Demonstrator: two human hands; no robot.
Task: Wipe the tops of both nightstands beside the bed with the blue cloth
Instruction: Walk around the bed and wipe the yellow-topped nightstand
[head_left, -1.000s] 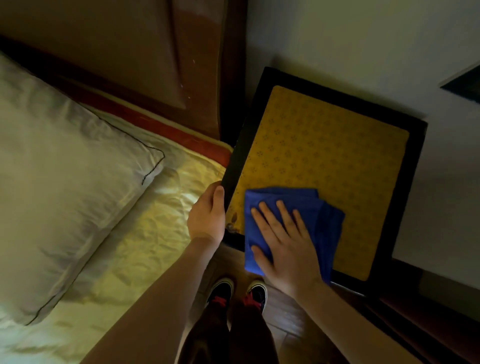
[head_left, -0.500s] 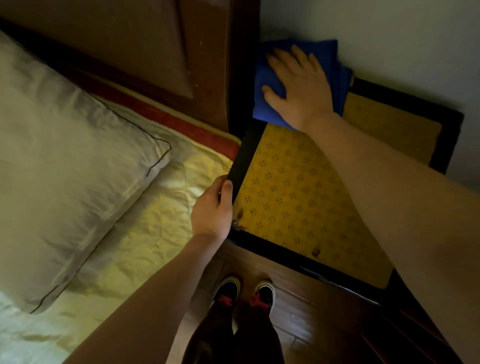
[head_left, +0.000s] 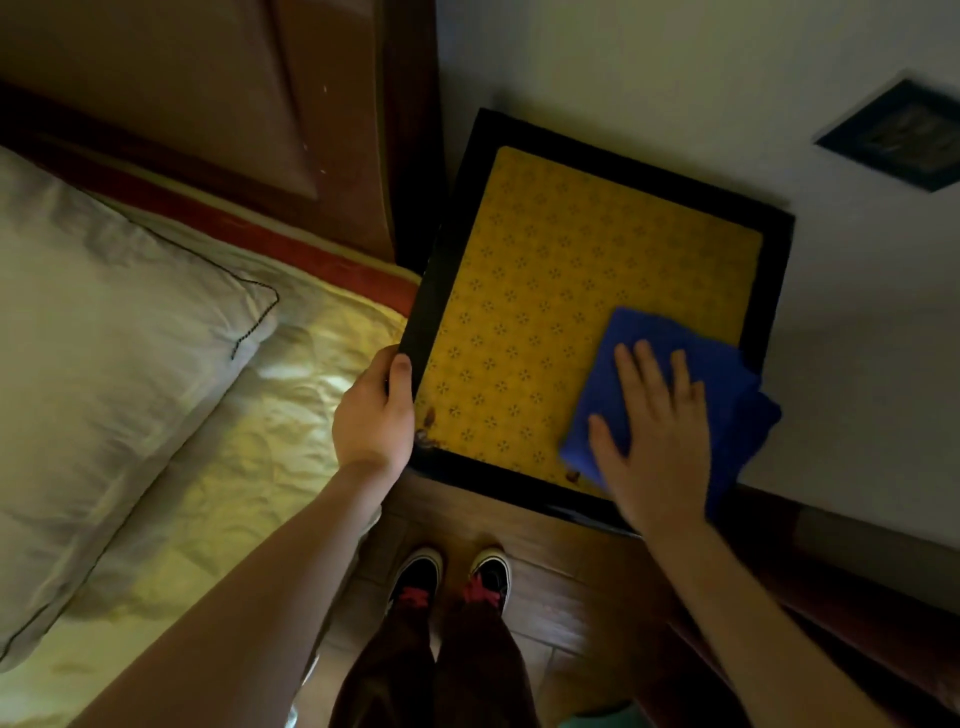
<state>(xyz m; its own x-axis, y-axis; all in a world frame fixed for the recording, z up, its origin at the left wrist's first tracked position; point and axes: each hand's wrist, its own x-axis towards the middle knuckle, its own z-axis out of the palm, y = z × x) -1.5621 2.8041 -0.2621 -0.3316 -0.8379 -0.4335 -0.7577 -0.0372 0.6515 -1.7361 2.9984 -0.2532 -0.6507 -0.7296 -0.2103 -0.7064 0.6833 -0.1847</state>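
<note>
Blue cloth (head_left: 670, 364) pressed flat under right hand (head_left: 657, 441), lower right of nightstand (head_left: 545, 291). Left hand (head_left: 371, 415) gripping its left rim, beside pillow (head_left: 104, 364) and headboard (head_left: 234, 104). Wood floor below, pale wall right.

no readable text, labels, brands, numbers or signs anywhere

A white pillow (head_left: 104, 364) lay on the yellow sheet (head_left: 223, 467), just below the dark wooden headboard (head_left: 208, 104). Right of the headboard rose a pale wall (head_left: 675, 62) with a dark plate (head_left: 898, 135). Black shoes (head_left: 452, 577) stood on the wooden floor (head_left: 561, 551) below.
</note>
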